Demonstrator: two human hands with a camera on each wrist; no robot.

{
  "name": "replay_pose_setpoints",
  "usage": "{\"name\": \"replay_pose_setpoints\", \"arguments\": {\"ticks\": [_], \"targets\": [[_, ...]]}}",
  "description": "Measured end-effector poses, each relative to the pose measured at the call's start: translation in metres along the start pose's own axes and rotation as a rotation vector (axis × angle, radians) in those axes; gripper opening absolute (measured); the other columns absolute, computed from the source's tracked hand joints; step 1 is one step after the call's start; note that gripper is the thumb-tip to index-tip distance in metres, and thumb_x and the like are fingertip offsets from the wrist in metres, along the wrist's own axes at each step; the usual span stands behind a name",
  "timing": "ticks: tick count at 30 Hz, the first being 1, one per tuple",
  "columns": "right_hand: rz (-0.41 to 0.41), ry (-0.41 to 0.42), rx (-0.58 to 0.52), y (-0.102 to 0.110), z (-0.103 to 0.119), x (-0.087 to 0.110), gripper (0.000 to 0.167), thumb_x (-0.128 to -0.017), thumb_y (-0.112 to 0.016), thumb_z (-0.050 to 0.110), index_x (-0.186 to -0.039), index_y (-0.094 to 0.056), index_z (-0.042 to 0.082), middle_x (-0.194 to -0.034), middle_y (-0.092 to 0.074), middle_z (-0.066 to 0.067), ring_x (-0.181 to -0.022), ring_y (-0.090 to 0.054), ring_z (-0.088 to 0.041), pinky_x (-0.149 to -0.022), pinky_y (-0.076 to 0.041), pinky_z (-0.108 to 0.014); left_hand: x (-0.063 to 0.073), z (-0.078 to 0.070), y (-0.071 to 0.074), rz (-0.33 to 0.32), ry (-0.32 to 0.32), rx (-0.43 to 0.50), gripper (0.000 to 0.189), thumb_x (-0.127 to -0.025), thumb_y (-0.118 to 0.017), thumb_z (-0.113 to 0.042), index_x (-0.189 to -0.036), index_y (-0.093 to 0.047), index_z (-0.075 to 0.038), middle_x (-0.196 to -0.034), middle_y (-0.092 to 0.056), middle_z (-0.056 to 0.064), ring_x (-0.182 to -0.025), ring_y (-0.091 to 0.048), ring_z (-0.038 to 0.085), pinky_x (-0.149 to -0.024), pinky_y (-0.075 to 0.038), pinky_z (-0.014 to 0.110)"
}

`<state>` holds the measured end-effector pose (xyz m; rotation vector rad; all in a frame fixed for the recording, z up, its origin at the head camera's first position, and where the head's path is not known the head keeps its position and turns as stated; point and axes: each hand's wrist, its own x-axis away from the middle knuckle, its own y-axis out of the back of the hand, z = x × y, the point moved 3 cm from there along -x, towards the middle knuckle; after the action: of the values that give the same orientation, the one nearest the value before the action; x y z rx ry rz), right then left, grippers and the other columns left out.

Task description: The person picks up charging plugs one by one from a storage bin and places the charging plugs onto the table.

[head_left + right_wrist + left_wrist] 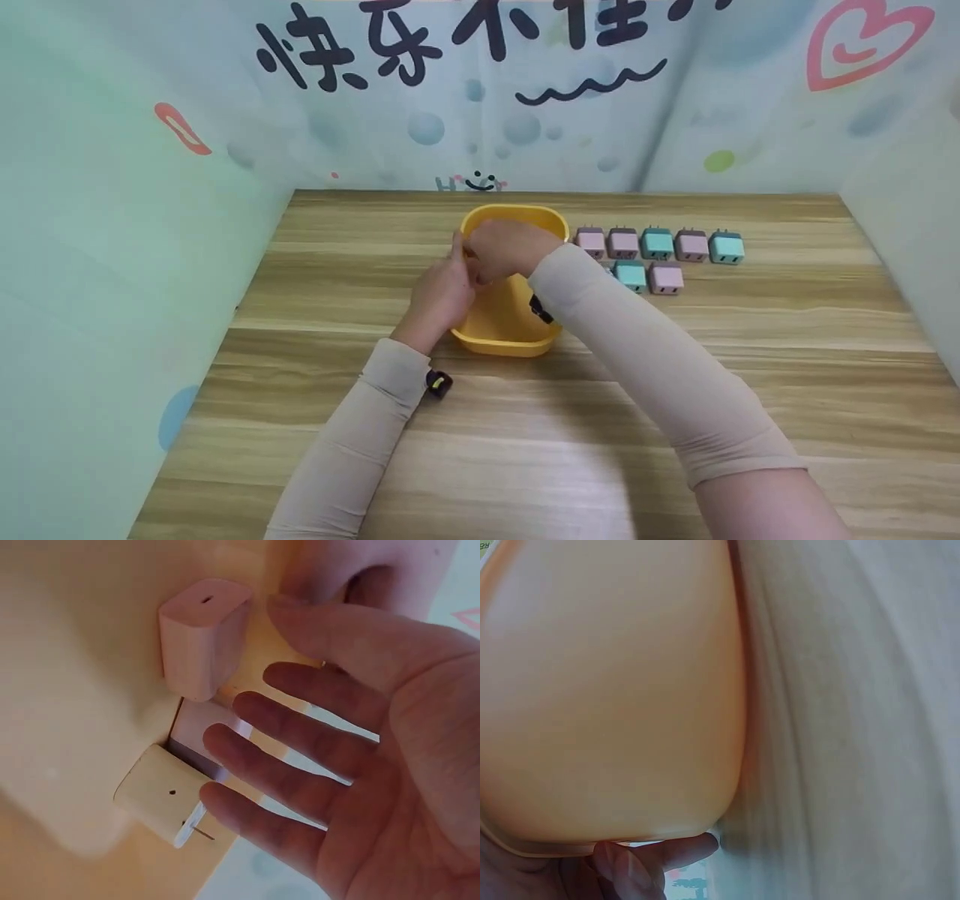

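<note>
A yellow plastic bin [506, 348] stands on the table in the head view. My left hand [441, 291] grips its left side, thumb at the rim; the left wrist view shows fingers [634, 874] bent at the bin's wall [615, 705]. My right hand [516, 247] reaches into the far part of the bin. In the right wrist view its fingers [292, 727] are spread and nearly straight, holding nothing. Beside them in the bin are a pink plug charger [199, 645], a lavender one [206, 731] and a cream one [161, 795] with a metal prong showing.
Right of the bin, pink and teal plug chargers [658, 244] stand in two rows on the wooden table [337, 262]. The right forearm partly covers the nearer row. A printed cloth [375, 127] hangs along the back edge, with pale walls at both sides.
</note>
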<state>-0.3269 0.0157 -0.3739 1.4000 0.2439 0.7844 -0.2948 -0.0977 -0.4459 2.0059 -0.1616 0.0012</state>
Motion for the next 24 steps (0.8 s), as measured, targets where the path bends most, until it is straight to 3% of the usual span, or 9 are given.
{"name": "replay_pose_setpoints", "arguments": {"ticks": [5, 11, 16, 24], "targets": [[-0.006, -0.034, 0.049, -0.007, 0.002, -0.005, 0.019, -0.095, -0.075, 0.015, -0.113, -0.073, 0.009, -0.096, -0.069, -0.007, -0.090, -0.064, -0.026, -0.101, -0.054, -0.041, 0.000, 0.000, -0.001, -0.013, -0.018, 0.007, 0.078, -0.111, -0.056, -0.016, -0.171, -0.008, -0.004, -0.117, -0.067, 0.017, -0.094, -0.066, 0.029, -0.093, -0.058, 0.044], [-0.052, -0.007, 0.144, -0.013, 0.002, -0.011, 0.022, -0.095, -0.072, 0.014, -0.115, -0.073, 0.005, -0.103, -0.070, -0.010, -0.092, -0.065, -0.027, -0.105, -0.053, -0.042, 0.001, 0.001, 0.000, -0.044, -0.031, 0.008, 0.074, -0.111, -0.052, -0.016, -0.170, -0.011, -0.001, -0.110, -0.070, 0.019, -0.092, -0.070, 0.031, -0.089, -0.059, 0.047], [-0.034, -0.029, 0.188, -0.013, 0.002, -0.008, 0.022, -0.096, -0.076, 0.014, -0.117, -0.072, 0.008, -0.104, -0.070, -0.009, -0.091, -0.066, -0.027, -0.106, -0.053, -0.043, 0.000, 0.001, 0.000, -0.019, -0.008, 0.016, 0.077, -0.110, -0.054, -0.012, -0.171, -0.009, -0.003, -0.107, -0.068, 0.016, -0.089, -0.067, 0.028, -0.089, -0.059, 0.044], [0.064, -0.093, 0.072, -0.014, 0.002, 0.000, 0.031, -0.094, -0.083, 0.018, -0.123, -0.071, 0.013, -0.110, -0.068, -0.007, -0.099, -0.063, -0.028, -0.113, -0.048, -0.047, -0.002, 0.000, -0.002, 0.006, 0.038, 0.043, 0.079, -0.109, -0.053, -0.011, -0.172, -0.005, -0.008, -0.084, -0.059, 0.010, -0.072, -0.062, 0.025, -0.072, -0.057, 0.036]]}}
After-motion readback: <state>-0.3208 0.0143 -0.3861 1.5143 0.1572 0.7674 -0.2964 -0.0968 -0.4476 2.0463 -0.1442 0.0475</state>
